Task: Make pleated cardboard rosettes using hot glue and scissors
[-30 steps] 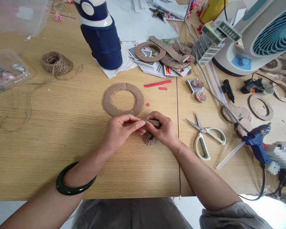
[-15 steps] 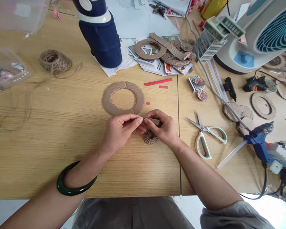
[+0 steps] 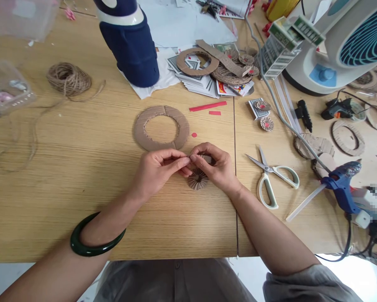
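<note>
My left hand [image 3: 159,170] and my right hand [image 3: 211,165] meet above the table, thumbs and fingertips pinched close together. Between them they grip a narrow corrugated cardboard strip [image 3: 208,159], mostly covered by my fingers. Just below the fingertips is a pleated cardboard rosette [image 3: 197,180] with a hole in its middle; whether a finger touches it I cannot tell. Beyond my left hand a flat cardboard ring [image 3: 141,131] lies on the table. A small red paper dot [image 3: 194,135] sits to the ring's right, with two red paper strips [image 3: 208,106] farther back.
Open scissors [image 3: 270,170] lie right of my right hand, and a blue glue gun [image 3: 341,184] with its cord is farther right. Two finished rosettes [image 3: 266,124] rest near playing cards. A navy bottle [image 3: 131,50], twine ball [image 3: 68,79] and fan [image 3: 320,63] stand behind.
My fingertips have drawn slightly closer together over the strip, and less of it shows. The view has shifted a little; the things on the table lie as before.
</note>
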